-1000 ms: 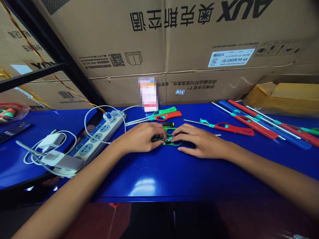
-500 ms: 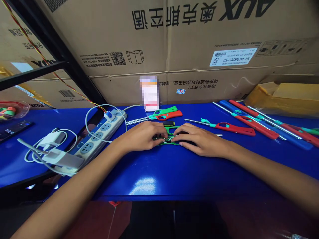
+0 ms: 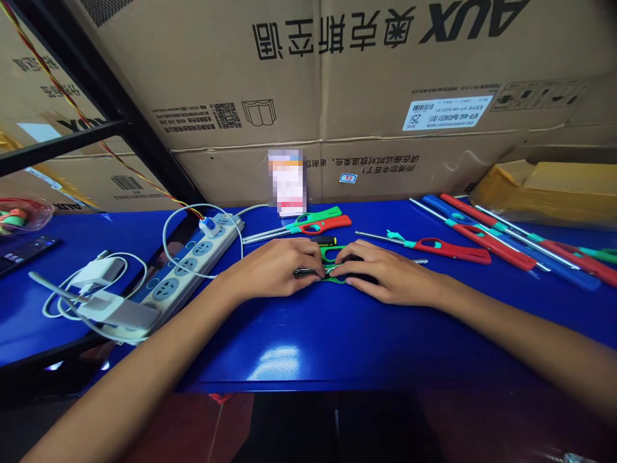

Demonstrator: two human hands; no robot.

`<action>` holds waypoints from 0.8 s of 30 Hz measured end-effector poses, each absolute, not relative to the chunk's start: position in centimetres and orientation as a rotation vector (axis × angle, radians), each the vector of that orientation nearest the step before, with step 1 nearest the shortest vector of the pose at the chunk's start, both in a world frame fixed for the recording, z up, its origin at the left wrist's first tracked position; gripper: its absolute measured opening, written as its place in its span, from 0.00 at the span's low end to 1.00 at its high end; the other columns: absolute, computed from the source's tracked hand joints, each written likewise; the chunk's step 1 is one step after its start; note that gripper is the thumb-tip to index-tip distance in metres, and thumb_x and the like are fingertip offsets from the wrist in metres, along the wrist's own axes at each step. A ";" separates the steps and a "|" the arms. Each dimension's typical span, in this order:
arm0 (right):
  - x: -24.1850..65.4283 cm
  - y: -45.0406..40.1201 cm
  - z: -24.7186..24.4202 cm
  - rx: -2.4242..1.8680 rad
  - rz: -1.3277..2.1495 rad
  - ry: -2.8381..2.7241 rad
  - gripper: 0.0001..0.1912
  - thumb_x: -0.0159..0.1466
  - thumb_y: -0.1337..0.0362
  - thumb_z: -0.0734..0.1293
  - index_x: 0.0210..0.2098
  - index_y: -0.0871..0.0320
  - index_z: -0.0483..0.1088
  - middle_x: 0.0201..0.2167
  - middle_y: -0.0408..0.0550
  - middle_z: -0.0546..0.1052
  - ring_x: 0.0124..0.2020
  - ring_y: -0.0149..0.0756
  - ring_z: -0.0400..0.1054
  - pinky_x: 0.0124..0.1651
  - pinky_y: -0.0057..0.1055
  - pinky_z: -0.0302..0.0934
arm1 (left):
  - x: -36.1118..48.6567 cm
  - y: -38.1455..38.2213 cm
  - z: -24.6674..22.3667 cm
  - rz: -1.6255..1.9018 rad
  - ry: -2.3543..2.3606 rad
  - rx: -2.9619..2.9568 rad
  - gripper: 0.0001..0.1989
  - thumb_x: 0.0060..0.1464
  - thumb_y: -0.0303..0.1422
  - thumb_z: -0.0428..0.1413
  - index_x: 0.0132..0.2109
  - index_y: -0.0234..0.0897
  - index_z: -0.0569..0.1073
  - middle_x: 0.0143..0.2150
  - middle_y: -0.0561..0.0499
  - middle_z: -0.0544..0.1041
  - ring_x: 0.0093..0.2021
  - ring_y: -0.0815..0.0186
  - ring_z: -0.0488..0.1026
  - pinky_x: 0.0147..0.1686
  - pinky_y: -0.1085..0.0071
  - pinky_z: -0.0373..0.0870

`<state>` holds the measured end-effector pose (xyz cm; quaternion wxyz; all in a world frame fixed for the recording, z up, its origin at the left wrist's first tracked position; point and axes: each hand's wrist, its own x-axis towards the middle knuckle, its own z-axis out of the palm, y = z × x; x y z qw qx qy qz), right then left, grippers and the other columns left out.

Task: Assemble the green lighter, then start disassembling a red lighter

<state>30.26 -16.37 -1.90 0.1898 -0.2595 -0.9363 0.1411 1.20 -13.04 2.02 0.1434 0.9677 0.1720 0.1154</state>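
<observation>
My left hand (image 3: 289,265) and my right hand (image 3: 385,270) meet over a green gas lighter (image 3: 330,253) lying on the blue table. Both have their fingers bent and closed on its handle, thumbs toward the near side. Small dark and shiny parts show between the fingertips, too covered to make out. Past my right fingers the lighter's thin metal tube (image 3: 421,262) sticks out. Just behind the handle lies a black and yellow screwdriver (image 3: 328,241), partly hidden by my left hand.
A green lighter (image 3: 332,211) and a red lighter (image 3: 332,222) lie behind. Another red lighter (image 3: 453,249) is at right, near several red and blue ones. At left are a power strip (image 3: 193,265) and white chargers (image 3: 123,308). A phone (image 3: 292,186) leans on the cardboard box (image 3: 202,64).
The left thumb and fingers have drawn closer together over the lighter's handle, and the small parts between the hands show less. The view has shifted slightly. Nothing else has moved.
</observation>
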 end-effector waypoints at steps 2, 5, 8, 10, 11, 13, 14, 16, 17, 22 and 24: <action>30.2 -16.3 -1.9 -0.727 0.403 -2.623 0.18 0.78 0.63 0.64 0.64 0.50 0.75 0.58 0.53 0.75 0.60 0.45 0.70 0.65 0.48 0.68 | 1.2 -13.0 1.9 0.338 0.501 2.803 0.08 0.69 0.28 0.60 0.50 0.39 0.84 0.47 0.49 0.82 0.49 0.63 0.81 0.51 0.65 0.76; 30.2 -16.3 -1.9 -0.733 0.399 -2.623 0.17 0.78 0.63 0.64 0.63 0.50 0.75 0.58 0.54 0.75 0.60 0.45 0.70 0.64 0.48 0.68 | 1.2 -12.9 1.7 0.325 0.515 2.815 0.09 0.69 0.27 0.59 0.50 0.39 0.84 0.47 0.48 0.82 0.49 0.62 0.81 0.52 0.65 0.76; 30.2 -16.2 -1.9 -0.734 0.392 -2.622 0.16 0.78 0.62 0.64 0.62 0.51 0.76 0.58 0.54 0.75 0.60 0.44 0.71 0.64 0.48 0.68 | 1.3 -13.0 1.6 0.320 0.534 2.808 0.09 0.69 0.26 0.59 0.50 0.39 0.83 0.48 0.48 0.82 0.49 0.62 0.81 0.52 0.65 0.76; 30.3 -16.2 -2.0 -0.734 0.395 -2.613 0.15 0.78 0.62 0.64 0.61 0.50 0.76 0.58 0.53 0.76 0.60 0.44 0.71 0.64 0.48 0.68 | 1.3 -13.0 1.6 0.329 0.547 2.797 0.09 0.69 0.26 0.59 0.50 0.39 0.83 0.48 0.48 0.82 0.49 0.62 0.81 0.53 0.65 0.76; 30.3 -16.2 -2.1 -0.734 0.396 -2.612 0.15 0.77 0.62 0.64 0.61 0.50 0.76 0.58 0.53 0.76 0.60 0.44 0.72 0.65 0.48 0.68 | 1.3 -13.0 1.7 0.331 0.551 2.789 0.09 0.68 0.27 0.60 0.50 0.39 0.83 0.48 0.48 0.82 0.49 0.61 0.81 0.53 0.65 0.76; 30.4 -16.2 -2.1 -0.738 0.391 -2.619 0.15 0.78 0.61 0.64 0.61 0.51 0.75 0.58 0.53 0.76 0.61 0.44 0.72 0.66 0.48 0.66 | 1.3 -13.1 1.7 0.332 0.551 2.774 0.08 0.67 0.26 0.61 0.51 0.37 0.83 0.48 0.47 0.82 0.49 0.61 0.81 0.53 0.65 0.76; 30.4 -16.2 -2.1 -0.743 0.387 -2.624 0.15 0.78 0.61 0.64 0.61 0.52 0.75 0.59 0.53 0.76 0.61 0.44 0.72 0.67 0.48 0.66 | 1.3 -13.1 1.8 0.330 0.547 2.769 0.09 0.67 0.26 0.61 0.51 0.37 0.83 0.48 0.47 0.82 0.49 0.61 0.81 0.54 0.64 0.76; 30.4 -16.3 -2.0 -0.751 0.379 -2.625 0.14 0.78 0.61 0.64 0.60 0.53 0.74 0.59 0.53 0.77 0.61 0.44 0.72 0.67 0.47 0.65 | 1.3 -13.0 1.8 0.321 0.541 2.765 0.09 0.66 0.25 0.61 0.51 0.37 0.83 0.48 0.47 0.82 0.50 0.61 0.81 0.55 0.64 0.76; 30.3 -16.3 -2.0 -0.758 0.372 -2.619 0.14 0.78 0.60 0.64 0.60 0.53 0.74 0.58 0.53 0.77 0.60 0.44 0.73 0.66 0.47 0.66 | 1.3 -13.0 1.8 0.318 0.539 2.765 0.09 0.66 0.25 0.61 0.51 0.37 0.83 0.48 0.47 0.82 0.50 0.61 0.81 0.55 0.64 0.76; 29.1 -16.8 -2.0 -0.827 0.236 -2.559 0.10 0.77 0.59 0.66 0.52 0.55 0.77 0.51 0.51 0.82 0.53 0.43 0.77 0.63 0.46 0.68 | 1.4 -12.7 1.4 0.358 0.484 2.749 0.08 0.69 0.25 0.60 0.50 0.37 0.83 0.47 0.47 0.83 0.50 0.61 0.81 0.54 0.64 0.76; 28.5 -16.9 -2.0 -0.880 0.159 -2.543 0.09 0.77 0.59 0.67 0.49 0.56 0.78 0.48 0.51 0.83 0.50 0.44 0.78 0.61 0.46 0.69 | 1.4 -12.6 1.2 0.384 0.462 2.747 0.08 0.70 0.26 0.59 0.49 0.38 0.83 0.47 0.47 0.83 0.50 0.61 0.81 0.54 0.65 0.76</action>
